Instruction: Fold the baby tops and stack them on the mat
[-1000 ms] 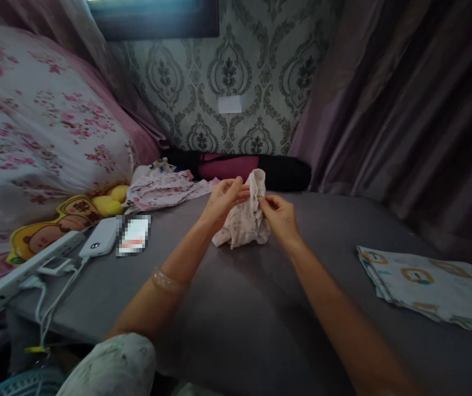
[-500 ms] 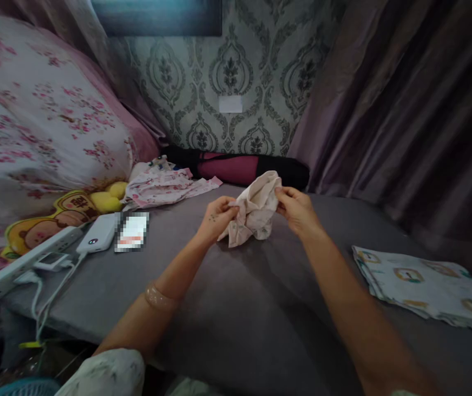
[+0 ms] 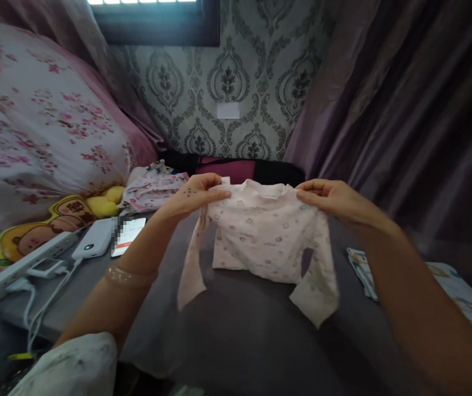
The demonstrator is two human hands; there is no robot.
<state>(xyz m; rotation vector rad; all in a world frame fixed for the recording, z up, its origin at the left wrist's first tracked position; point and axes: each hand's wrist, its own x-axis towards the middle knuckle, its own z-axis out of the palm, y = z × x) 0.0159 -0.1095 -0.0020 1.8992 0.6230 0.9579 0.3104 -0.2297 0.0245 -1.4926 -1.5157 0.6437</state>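
A small pale long-sleeved shirt point(image 3: 266, 231) with a tiny print hangs spread between my hands, its neckline up and its sleeves drooping on both sides. My left hand point(image 3: 196, 195) pinches the left shoulder, thumb in front. At the other shoulder my right hand point(image 3: 330, 198) grips the cloth between thumb and fingers. The shirt's body hangs just over the grey surface point(image 3: 236, 330); whether its hem touches is hard to tell.
On the left lie a phone point(image 3: 126, 236), a white power bank point(image 3: 93, 239), a power strip point(image 3: 33, 261) and a yellow plush toy point(image 3: 33, 236). Crumpled pink-printed clothes point(image 3: 151, 190) lie behind. Folded printed cloth point(image 3: 462, 291) sits at right, partly behind my forearm. A black-and-maroon roll point(image 3: 227, 169) lines the wall.
The bunched shirt has been opened out and now hangs full width. My hands have moved apart, left hand leftward and right hand rightward, each gripping a shoulder.
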